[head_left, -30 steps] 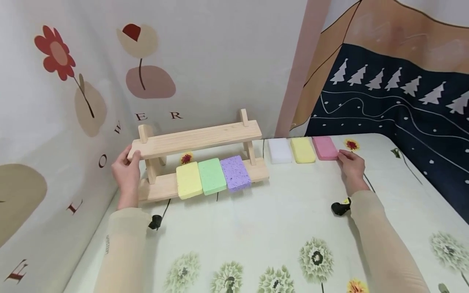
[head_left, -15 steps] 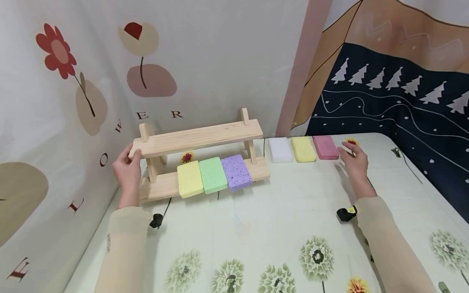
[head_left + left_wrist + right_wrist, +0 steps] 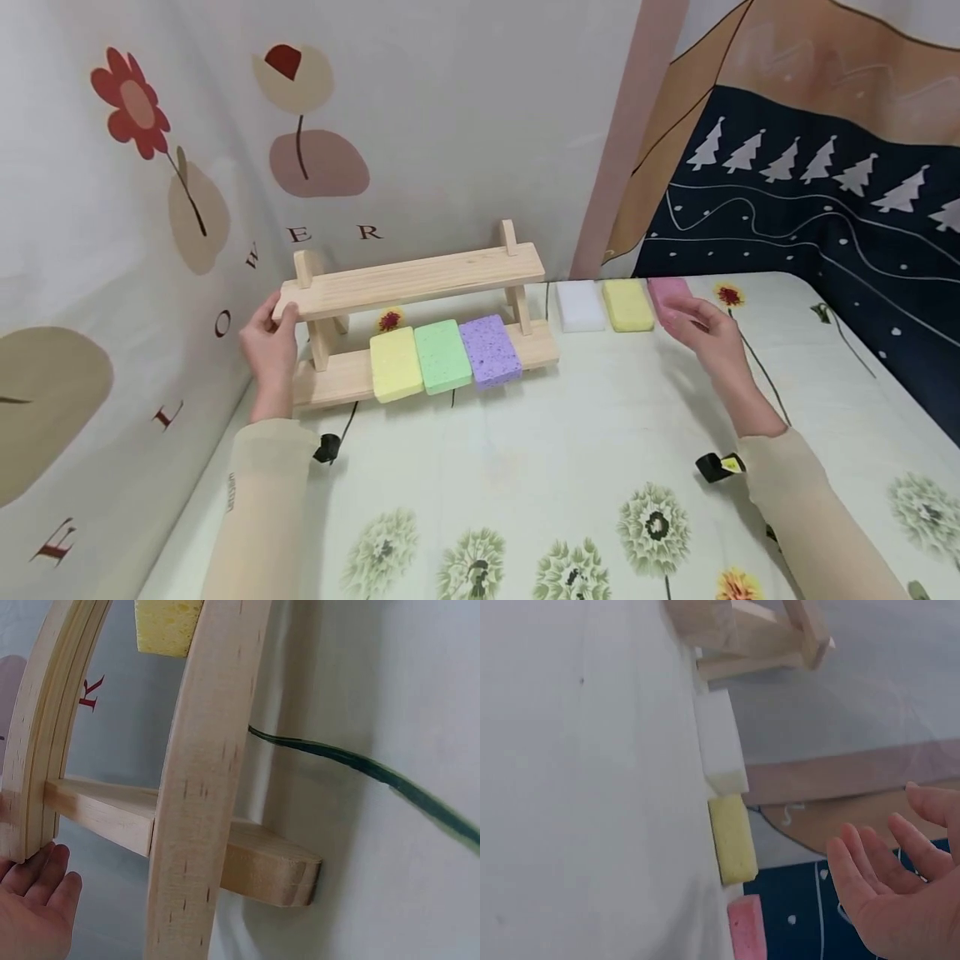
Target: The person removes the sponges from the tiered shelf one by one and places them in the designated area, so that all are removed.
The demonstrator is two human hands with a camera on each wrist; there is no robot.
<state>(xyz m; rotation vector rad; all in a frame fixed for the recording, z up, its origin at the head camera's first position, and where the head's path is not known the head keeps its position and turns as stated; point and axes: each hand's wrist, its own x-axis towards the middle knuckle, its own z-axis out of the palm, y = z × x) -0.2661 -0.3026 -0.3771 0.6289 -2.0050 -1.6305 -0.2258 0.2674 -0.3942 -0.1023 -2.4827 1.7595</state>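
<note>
A two-tier wooden rack [image 3: 412,279] stands at the left of the table. At the left end of its upper board, my left hand [image 3: 272,358] grips the wood, thumb in front; the left wrist view shows fingers [image 3: 52,877] at that end. Farther right, my right hand [image 3: 716,346] hovers by a pink sponge [image 3: 667,289] and partly covers it in the head view. Its fingers [image 3: 889,862] are loosely bent and hold nothing in the right wrist view, apart from the sponge. Left of the pink one lie a yellow sponge [image 3: 627,306] and a white sponge [image 3: 580,306].
On the rack's lower board lie a pale yellow sponge [image 3: 396,364], a green sponge [image 3: 443,356] and a purple speckled sponge [image 3: 491,351], overhanging its front edge. A flower-printed cloth [image 3: 525,458] covers the table. Printed curtains [image 3: 465,125] hang behind and at the left.
My right hand has let go of the pink sponge's right edge, drawn back, then come left above it. The left hand keeps its grip on the rack. The head view has shifted slightly.
</note>
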